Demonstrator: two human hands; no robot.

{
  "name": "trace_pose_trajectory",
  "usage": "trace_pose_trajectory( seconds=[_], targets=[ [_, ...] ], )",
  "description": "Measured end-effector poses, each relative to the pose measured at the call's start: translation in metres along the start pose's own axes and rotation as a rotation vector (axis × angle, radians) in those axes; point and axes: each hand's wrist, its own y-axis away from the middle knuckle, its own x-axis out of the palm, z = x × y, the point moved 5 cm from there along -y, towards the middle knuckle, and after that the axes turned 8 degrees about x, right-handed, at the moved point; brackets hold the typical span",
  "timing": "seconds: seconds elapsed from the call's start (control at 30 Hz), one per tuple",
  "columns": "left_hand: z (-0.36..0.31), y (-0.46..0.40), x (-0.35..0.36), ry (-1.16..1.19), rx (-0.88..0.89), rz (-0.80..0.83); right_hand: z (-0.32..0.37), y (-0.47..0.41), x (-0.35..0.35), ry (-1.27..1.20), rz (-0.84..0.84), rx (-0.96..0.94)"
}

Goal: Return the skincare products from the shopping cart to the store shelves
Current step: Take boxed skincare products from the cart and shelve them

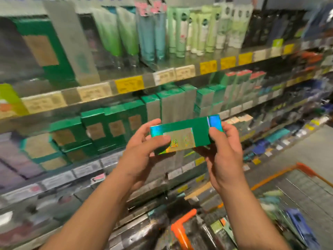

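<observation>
**Green box held up to the matching row**

Forearms fill the bottom of the view, rising to a green box (185, 134) held sideways between both hands in front of the shelves. Left hand (144, 147) pinches the left end, thumb across the front and fingers behind; right hand (225, 150) curls round the right end by its shiny blue band. Each grip is closed on the box, none free.

Just behind it, on the middle shelf (126, 83), stand green boxes (111, 127) of the same look, so that seems the likely home. The row is packed tight and stacked; pushing the box in lying flat could nudge neighbours over or knock one off the edge. It would probably need turning upright first, and a gap is hard to make out through the blur.

Above stand tubes (176, 31) in greens and teal. The cart (295, 179), orange-trimmed, sits lower right with more products (297, 222) inside, close to the person's right arm.
</observation>
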Motion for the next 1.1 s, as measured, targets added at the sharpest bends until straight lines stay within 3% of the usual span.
trace_pose_trajectory(
  seconds=[0.3, 0.57, 0.73, 0.87, 1.1],
  targets=[
    [-0.104, 0.022, -0.120, 0.020, 0.260, -0.202, -0.049, 0.016, 0.140, 0.211, 0.305, -0.046],
    [-0.212, 0.051, -0.197, -0.392, 0.395, -0.167, -0.092, 0.040, 0.240, 0.328, 0.488, -0.030],
    [-0.283, 0.051, -0.204, -0.643, 0.441, -0.140, -0.098, 0.047, 0.295, 0.381, 0.541, -0.061],
    [-0.327, 0.039, -0.193, -0.841, 0.467, -0.100, -0.098, 0.040, 0.323, 0.563, 0.583, -0.081],
    [-0.375, 0.009, -0.173, -1.040, 0.539, -0.095, -0.084, 0.027, 0.318, 0.654, 0.507, -0.117]
  ],
)
